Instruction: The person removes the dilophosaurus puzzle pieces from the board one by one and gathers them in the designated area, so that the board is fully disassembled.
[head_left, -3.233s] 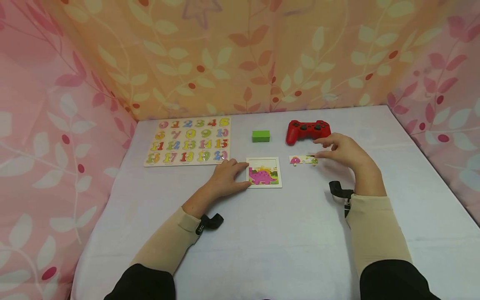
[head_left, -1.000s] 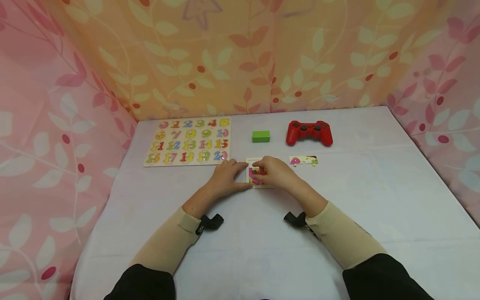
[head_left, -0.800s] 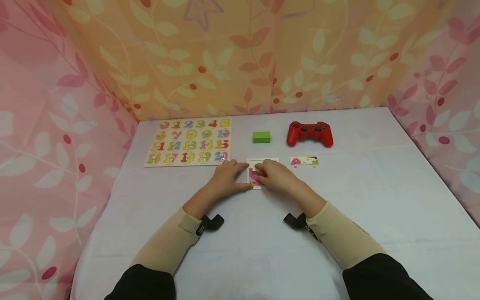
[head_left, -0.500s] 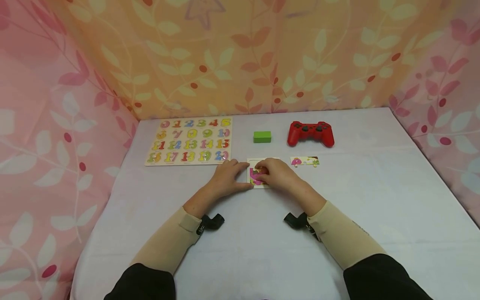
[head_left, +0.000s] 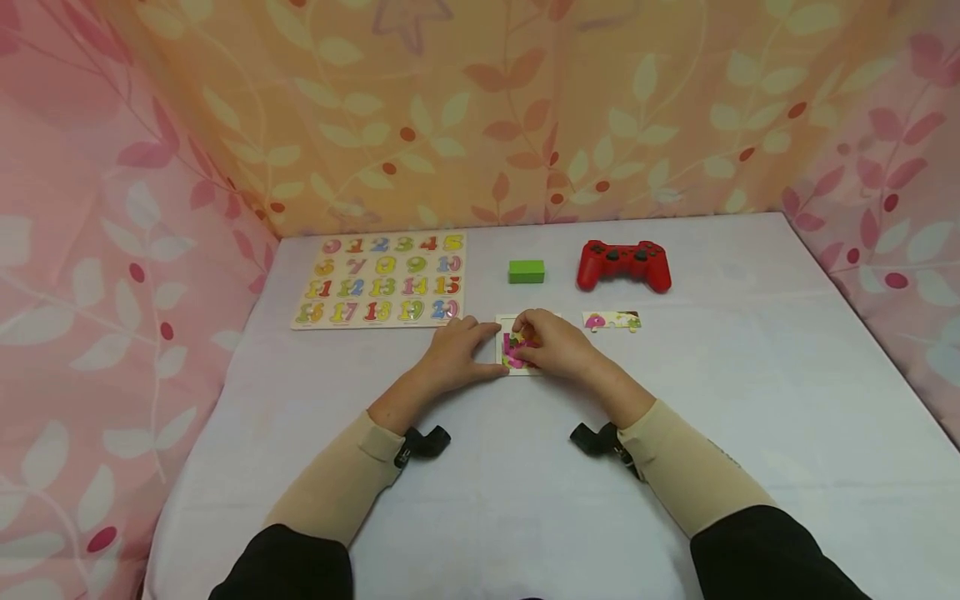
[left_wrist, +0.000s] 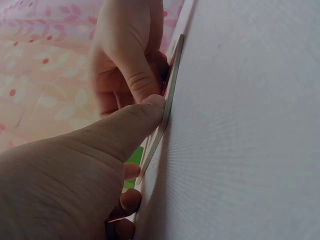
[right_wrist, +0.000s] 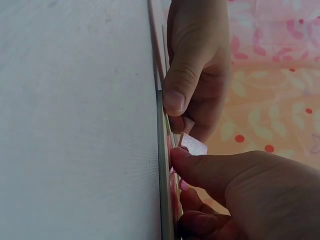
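Note:
A small white-framed jigsaw puzzle point(head_left: 522, 372) with a pink dinosaur picture lies flat mid-table. My left hand point(head_left: 453, 354) steadies it, thumb and fingers along its left side. In the left wrist view, the thumb presses on the frame's edge. Over the puzzle's right half, my right hand point(head_left: 558, 346) pinches a jigsaw piece point(right_wrist: 195, 144). That piece stands tilted up from the frame in the right wrist view. The right hand hides much of the picture. Just right of the frame lie loose jigsaw pieces point(head_left: 596, 321), side by side in a strip.
A wooden number puzzle board point(head_left: 382, 277) lies at the back left. Behind the frame sits a green block point(head_left: 527, 272), with a red game controller point(head_left: 624, 265) to its right. White cloth covers the table point(head_left: 480, 517); patterned curtains point(head_left: 540, 108) enclose the back and sides.
My right hand has left the loose strip and come left onto the framed puzzle. It now pinches a piece tilted up there. The left hand has stayed at the frame.

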